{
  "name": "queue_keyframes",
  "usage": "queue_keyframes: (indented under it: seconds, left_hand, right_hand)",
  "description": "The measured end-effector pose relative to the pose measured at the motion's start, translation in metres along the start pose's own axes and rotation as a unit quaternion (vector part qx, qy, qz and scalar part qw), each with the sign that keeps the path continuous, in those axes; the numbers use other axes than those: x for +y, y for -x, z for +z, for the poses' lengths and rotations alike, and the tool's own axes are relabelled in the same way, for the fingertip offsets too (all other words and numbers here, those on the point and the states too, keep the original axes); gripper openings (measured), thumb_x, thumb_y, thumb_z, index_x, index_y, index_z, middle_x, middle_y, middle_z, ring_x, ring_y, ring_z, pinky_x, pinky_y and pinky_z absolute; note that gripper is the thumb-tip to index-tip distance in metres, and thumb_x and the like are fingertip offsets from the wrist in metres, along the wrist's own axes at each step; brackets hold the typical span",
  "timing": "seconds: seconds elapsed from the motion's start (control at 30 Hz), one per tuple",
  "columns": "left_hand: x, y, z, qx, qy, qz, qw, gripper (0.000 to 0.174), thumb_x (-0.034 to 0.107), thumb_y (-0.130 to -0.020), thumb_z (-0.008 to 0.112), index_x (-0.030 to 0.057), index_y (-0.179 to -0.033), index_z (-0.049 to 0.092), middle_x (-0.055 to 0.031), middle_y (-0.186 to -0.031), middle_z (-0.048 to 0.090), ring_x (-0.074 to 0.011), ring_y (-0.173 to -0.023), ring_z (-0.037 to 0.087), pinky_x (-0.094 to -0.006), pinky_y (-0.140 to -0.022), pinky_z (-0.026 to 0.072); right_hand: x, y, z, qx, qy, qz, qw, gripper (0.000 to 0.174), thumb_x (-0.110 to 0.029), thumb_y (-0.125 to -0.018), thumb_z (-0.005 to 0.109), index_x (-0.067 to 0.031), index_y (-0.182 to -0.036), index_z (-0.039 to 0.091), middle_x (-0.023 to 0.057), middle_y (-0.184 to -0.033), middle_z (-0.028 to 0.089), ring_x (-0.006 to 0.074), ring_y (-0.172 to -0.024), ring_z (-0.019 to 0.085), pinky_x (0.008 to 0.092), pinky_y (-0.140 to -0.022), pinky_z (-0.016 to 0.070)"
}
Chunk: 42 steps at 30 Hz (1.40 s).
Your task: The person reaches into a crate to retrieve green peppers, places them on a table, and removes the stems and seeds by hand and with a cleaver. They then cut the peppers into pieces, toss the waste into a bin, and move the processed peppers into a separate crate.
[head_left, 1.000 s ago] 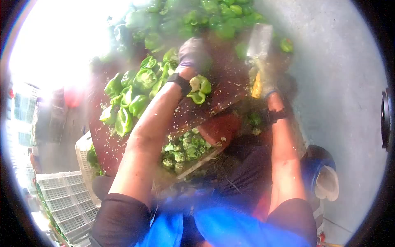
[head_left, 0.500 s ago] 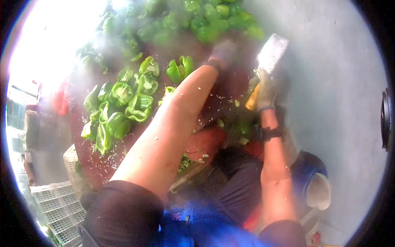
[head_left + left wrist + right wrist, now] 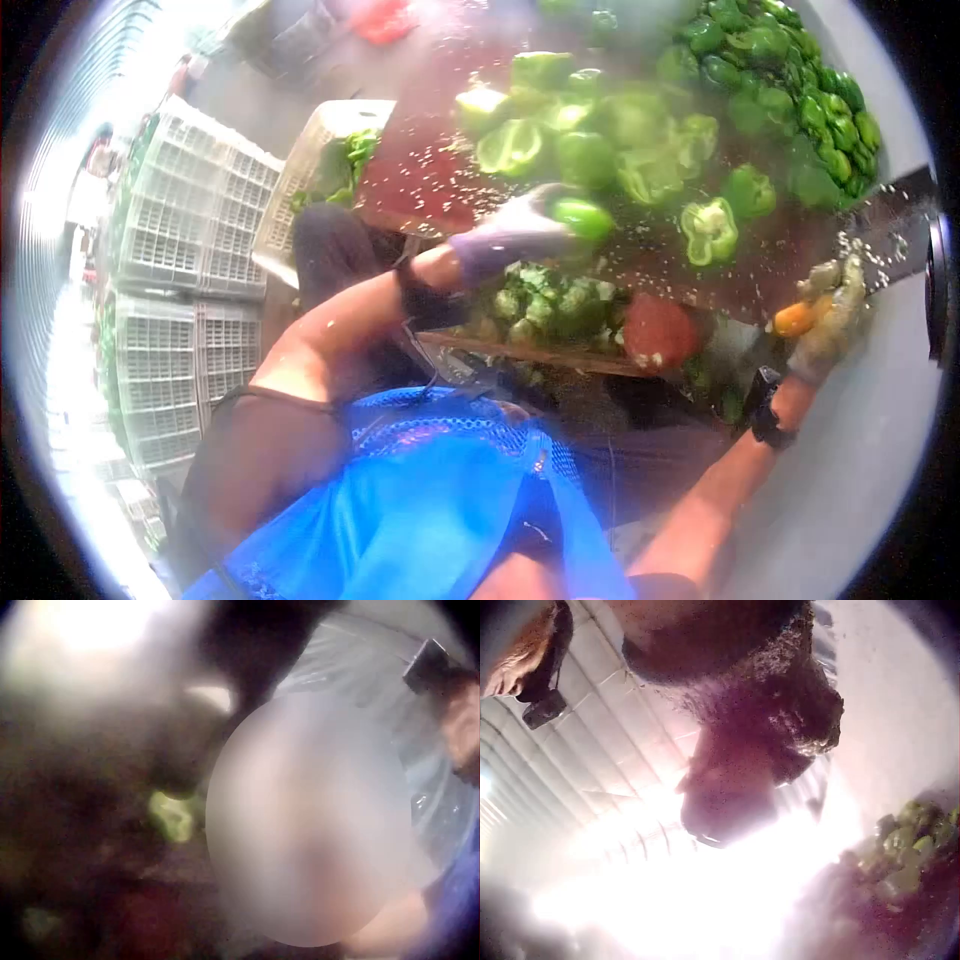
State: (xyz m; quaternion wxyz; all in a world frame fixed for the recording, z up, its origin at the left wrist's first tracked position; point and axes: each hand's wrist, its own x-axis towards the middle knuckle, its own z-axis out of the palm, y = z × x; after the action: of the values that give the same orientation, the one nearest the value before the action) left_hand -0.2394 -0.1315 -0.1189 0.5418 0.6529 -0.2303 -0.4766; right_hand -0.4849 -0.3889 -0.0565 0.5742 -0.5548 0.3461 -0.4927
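In the head view my gloved left hand point(image 3: 515, 232) grips a green pepper point(image 3: 583, 220) near the front edge of the dark red board point(image 3: 410, 185). Cut peppers point(image 3: 585, 158) lie just beyond it, and an opened one point(image 3: 709, 232) lies to the right. My gloved right hand point(image 3: 832, 318), at the far right, is curled round the orange handle point(image 3: 796, 319) of a wide blade point(image 3: 890, 230) dotted with pale seeds. The left wrist view is mostly blurred, with one green piece point(image 3: 173, 816). In the right wrist view my right hand point(image 3: 757, 712) is a dark shape against glare.
Whole peppers point(image 3: 765, 60) are heaped at the back right. Below the board's front edge lie green pieces point(image 3: 550, 303) and a red object point(image 3: 660, 330). White crates point(image 3: 155, 380) stand at the left, beside a cream crate point(image 3: 300, 190) holding greens.
The head view has swung leftward. My left hand has come back from the far part of the board to its front edge and now holds a pepper. My right hand still grips the blade's handle.
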Motion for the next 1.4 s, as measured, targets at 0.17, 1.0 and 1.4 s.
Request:
queue_keyframes:
  seconds: [0.17, 1.0, 1.4]
  left_hand:
    - [-0.073, 0.034, -0.122, 0.212, 0.046, -0.048, 0.975, 0.066, 0.003, -0.079, 0.067, 0.0114, -0.139, 0.039, -0.015, -0.116, 0.06, -0.0225, -0.093, 0.064, -0.0307, -0.078, 0.0569]
    - [-0.129, 0.02, -0.193, 0.34, 0.072, 0.097, 0.933, 0.043, 0.028, -0.095, 0.057, 0.0034, -0.13, 0.054, -0.0101, -0.111, 0.066, -0.0118, -0.098, 0.061, -0.0249, -0.086, 0.0477]
    - [-0.091, 0.033, -0.178, 0.392, -0.103, -0.024, 0.914, 0.046, 0.041, -0.091, 0.059, 0.011, -0.126, 0.057, -0.0125, -0.111, 0.067, -0.021, -0.099, 0.064, -0.0324, -0.086, 0.0481]
  right_hand:
    - [-0.014, 0.069, 0.108, -0.267, 0.177, 0.051, 0.946, 0.02, -0.024, -0.093, 0.053, -0.0059, -0.089, 0.062, 0.003, -0.069, 0.06, 0.0115, -0.059, 0.059, 0.0241, -0.05, 0.0494]
    - [0.091, 0.157, 0.272, -0.458, 0.355, 0.184, 0.794, 0.026, -0.029, -0.09, 0.057, -0.0061, -0.099, 0.064, 0.0065, -0.061, 0.061, 0.0154, -0.052, 0.059, 0.0299, -0.05, 0.0466]
    - [0.09, 0.172, 0.324, -0.484, 0.529, -0.154, 0.68, 0.03, -0.035, -0.089, 0.049, -0.0088, -0.092, 0.063, 0.02, -0.084, 0.066, 0.0395, -0.082, 0.064, 0.0485, -0.074, 0.0503]
